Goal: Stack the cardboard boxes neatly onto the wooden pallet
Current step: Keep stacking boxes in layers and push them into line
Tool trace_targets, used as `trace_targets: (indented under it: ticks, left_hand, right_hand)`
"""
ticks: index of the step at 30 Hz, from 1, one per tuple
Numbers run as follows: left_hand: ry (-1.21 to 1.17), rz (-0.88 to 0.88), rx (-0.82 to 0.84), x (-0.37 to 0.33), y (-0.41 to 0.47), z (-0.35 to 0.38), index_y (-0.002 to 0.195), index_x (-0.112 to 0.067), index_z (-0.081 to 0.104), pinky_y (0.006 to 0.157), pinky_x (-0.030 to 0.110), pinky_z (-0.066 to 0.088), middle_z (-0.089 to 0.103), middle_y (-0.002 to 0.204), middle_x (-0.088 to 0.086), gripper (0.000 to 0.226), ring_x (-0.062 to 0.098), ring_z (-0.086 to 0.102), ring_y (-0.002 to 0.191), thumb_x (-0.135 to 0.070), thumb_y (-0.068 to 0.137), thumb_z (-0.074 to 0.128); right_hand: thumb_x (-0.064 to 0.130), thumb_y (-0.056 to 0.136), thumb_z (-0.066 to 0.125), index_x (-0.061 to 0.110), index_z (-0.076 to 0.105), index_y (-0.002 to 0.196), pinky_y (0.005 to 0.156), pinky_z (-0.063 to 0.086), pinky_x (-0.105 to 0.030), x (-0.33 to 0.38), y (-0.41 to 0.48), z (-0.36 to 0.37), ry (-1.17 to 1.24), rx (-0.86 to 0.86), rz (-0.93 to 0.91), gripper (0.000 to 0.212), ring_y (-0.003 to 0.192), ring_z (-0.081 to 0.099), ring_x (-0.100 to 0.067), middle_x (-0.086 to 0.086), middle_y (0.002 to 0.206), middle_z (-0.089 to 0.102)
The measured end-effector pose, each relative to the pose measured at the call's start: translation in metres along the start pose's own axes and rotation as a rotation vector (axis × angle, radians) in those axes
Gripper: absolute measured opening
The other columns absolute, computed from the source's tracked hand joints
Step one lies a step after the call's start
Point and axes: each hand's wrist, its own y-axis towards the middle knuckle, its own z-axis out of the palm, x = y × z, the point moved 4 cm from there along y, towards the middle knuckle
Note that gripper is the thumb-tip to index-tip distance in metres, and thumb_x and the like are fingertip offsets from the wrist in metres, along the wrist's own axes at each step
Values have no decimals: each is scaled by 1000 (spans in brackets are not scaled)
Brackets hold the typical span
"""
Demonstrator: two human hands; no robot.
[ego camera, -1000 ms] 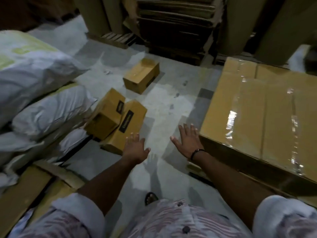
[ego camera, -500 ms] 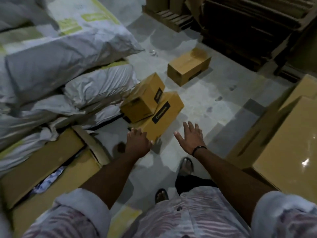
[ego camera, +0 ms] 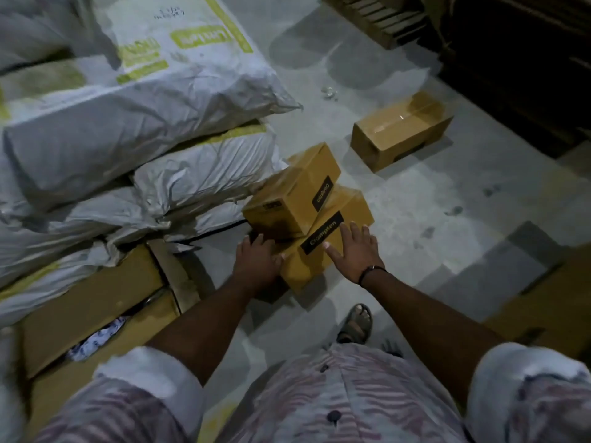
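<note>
The lower small brown cardboard box with a black "Crompton" label (ego camera: 323, 251) lies on the grey concrete floor (ego camera: 431, 219) just ahead of the person, one corner pointing back towards them. The right hand (ego camera: 355, 251) lies flat on its upper face beside the label, fingers straight and spread, gripping nothing. The left hand (ego camera: 257, 260) is against the box's near left end with the thumb on the top edge. Its fingertips reach into the shadow under the box above, so whether it has closed round anything cannot be told. A second small brown cardboard box with a black label (ego camera: 287, 193) rests tilted on the first and leans on the pile of grey-white plastic sacks with yellow-green print (ego camera: 137, 116) to the left. A third brown cardboard box, taped on top (ego camera: 399, 132), lies by itself on the floor farther off and to the right, well apart from the pair. A thin black wristband (ego camera: 371, 270) circles the right wrist, and both arms come out of rolled pale sleeves of a striped shirt (ego camera: 351, 394). Below the hands a foot in a dark sandal (ego camera: 355, 324) stands on the floor. At lower left lies a large flat brown carton, partly open (ego camera: 89, 308); another large brown carton (ego camera: 550, 302) shows at the right edge — and a slatted wooden frame (ego camera: 377, 17) sits at the top.
</note>
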Motion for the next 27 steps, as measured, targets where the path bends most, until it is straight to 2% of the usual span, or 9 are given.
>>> trace_targets:
  ticks: [5, 9, 14, 16, 21, 24, 27]
  left_hand:
    - [-61, -67, 10, -10, 37, 0, 144, -22, 52, 119, 55, 29, 51, 151, 11, 61, 41, 43, 139, -60, 98, 40]
    - [-95, -81, 59, -9, 54, 8, 133, -16, 57, 110, 56, 38, 58, 137, 15, 67, 41, 50, 127, -65, 92, 34]
    - [-147, -112, 97, 20, 101, 1, 153, -18, 42, 120, 54, 27, 44, 157, 11, 71, 40, 37, 145, -66, 101, 35]
    - [-176, -123, 134, 41, 128, -1, 154, -19, 42, 120, 55, 28, 44, 158, 10, 77, 38, 37, 146, -71, 99, 29]
    - [-249, -122, 164, 99, 214, -6, 152, -15, 47, 115, 54, 37, 50, 153, 10, 79, 35, 43, 142, -71, 100, 29]
    - [-294, -169, 188, 137, 277, 3, 150, -14, 48, 112, 48, 42, 52, 150, 12, 83, 34, 48, 138, -75, 98, 27]
    - [-273, -171, 238, 158, 339, 22, 157, -16, 39, 119, 43, 32, 40, 160, 11, 80, 33, 39, 146, -71, 100, 28]
  right_hand:
    - [72, 98, 26, 21, 12, 162, 124, 5, -55, -10, 59, -21, -27, 52, -22, 84, 155, -3, -37, -10, 170, 4]
    - [72, 98, 26, 20, 11, 162, 124, 7, -56, -6, 90, -15, -8, 123, 11, 84, 155, -3, -38, -10, 170, 3]
    - [68, 101, 29, 18, 13, 162, 123, 9, -56, 16, 128, 4, -1, 172, 13, 80, 155, 1, -39, -11, 170, 5]
    - [67, 101, 30, 18, 15, 161, 123, 10, -57, 26, 150, 13, 17, 176, 49, 79, 155, 2, -38, -12, 170, 7]
    - [69, 100, 27, 17, 16, 161, 122, 13, -58, 52, 225, 37, 81, 150, 176, 81, 155, 5, -38, -12, 169, 9]
    - [70, 99, 28, 16, 16, 160, 121, 17, -58, 74, 289, 61, 141, 136, 240, 83, 154, 11, -38, -13, 169, 11]
    - [65, 99, 38, 17, 20, 159, 120, 21, -57, 92, 355, 89, 175, 66, 308, 79, 152, 13, -39, -12, 167, 16]
